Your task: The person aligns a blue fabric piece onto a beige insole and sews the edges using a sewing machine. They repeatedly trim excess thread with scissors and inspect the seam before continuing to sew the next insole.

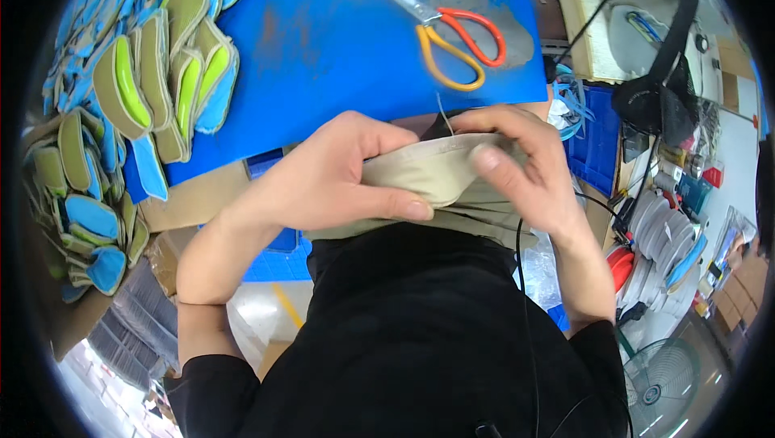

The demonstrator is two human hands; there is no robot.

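Observation:
A curved beige fabric piece (pixel 432 165) with a stitched upper edge is between my hands, in front of my lap. My left hand (pixel 343 167) pinches its left end, thumb on the near face and fingers behind. Around the right end curls my right hand (pixel 537 159), its index finger along the far edge and its thumb over the near side. A thin pale thread (pixel 444 113) rises from the upper edge between the hands. Beyond them, scissors (pixel 436 18) with one red and one yellow handle lie partly spread on the blue tabletop (pixel 323 58).
Heaped at the left are padded curved pieces (pixel 149 83) in olive, lime and light blue, some hanging past the table edge. More such pieces (pixel 93 212) lie lower down. At the right stand a sewing machine (pixel 654 26), a blue crate (pixel 593 135) and a fan (pixel 654 389).

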